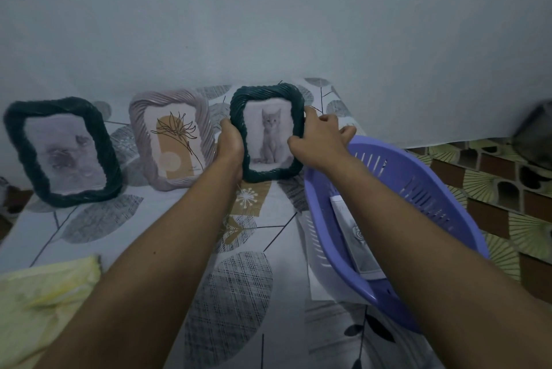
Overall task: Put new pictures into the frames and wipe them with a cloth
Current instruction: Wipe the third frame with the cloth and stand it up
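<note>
A dark green frame with a kitten picture (270, 134) stands upright against the wall at the back of the table. My left hand (230, 144) grips its left edge and my right hand (316, 137) grips its right edge. To its left leans a pale pink frame with a flower drawing (173, 141). Further left leans a larger dark green frame (62, 152) holding a blurred grey picture. A yellow cloth (44, 303) lies at the near left corner of the table.
A purple plastic basket (418, 183) sits on the table's right side with paper pictures (355, 237) inside, under my right forearm. The table wears a leaf-patterned cover (239, 294). A patterned floor (493, 195) lies to the right.
</note>
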The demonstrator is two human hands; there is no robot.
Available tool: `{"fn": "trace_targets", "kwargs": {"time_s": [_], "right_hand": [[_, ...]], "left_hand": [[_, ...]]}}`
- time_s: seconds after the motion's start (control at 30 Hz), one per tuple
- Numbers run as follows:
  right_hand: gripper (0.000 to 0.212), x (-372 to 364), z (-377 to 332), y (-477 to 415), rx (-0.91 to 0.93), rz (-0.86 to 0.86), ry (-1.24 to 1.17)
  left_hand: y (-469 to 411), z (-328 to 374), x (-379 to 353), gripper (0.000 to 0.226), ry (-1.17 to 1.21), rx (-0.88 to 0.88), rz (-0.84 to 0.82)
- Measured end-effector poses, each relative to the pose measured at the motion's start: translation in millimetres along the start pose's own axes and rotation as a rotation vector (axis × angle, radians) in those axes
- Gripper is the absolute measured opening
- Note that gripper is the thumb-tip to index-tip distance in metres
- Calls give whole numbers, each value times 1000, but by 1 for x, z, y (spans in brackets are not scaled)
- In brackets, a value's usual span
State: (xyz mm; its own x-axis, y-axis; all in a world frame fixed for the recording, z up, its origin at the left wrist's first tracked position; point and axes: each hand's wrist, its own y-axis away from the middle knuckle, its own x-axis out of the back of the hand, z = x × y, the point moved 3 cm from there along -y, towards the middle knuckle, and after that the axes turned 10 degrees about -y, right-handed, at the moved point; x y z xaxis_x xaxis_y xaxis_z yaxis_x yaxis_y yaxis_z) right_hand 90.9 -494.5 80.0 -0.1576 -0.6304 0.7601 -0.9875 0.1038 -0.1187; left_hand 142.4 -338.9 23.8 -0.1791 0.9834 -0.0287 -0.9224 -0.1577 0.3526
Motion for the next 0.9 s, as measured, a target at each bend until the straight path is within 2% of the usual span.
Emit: {"fn": "trace_targets", "kwargs": {"time_s": [0.23, 0.47, 0.73, 0.83, 0.9], "right_hand": [[55, -6, 0, -1, -25, -38, 40], [69, -12, 0, 2, -49, -34, 13], [67, -6, -10, 15, -73, -50, -28], [74, -3, -16, 23, -56, -62, -16], [71, 0, -20, 29, -43, -56, -26]], "left_hand": [[-4, -4, 2, 57, 39, 20, 1], [3, -5, 4, 60, 67, 16, 33], [-46, -38, 14, 92, 18, 23, 132], [-16, -28, 13, 84, -63, -11, 163], [11, -20, 12, 80, -104, -33, 187]]}}
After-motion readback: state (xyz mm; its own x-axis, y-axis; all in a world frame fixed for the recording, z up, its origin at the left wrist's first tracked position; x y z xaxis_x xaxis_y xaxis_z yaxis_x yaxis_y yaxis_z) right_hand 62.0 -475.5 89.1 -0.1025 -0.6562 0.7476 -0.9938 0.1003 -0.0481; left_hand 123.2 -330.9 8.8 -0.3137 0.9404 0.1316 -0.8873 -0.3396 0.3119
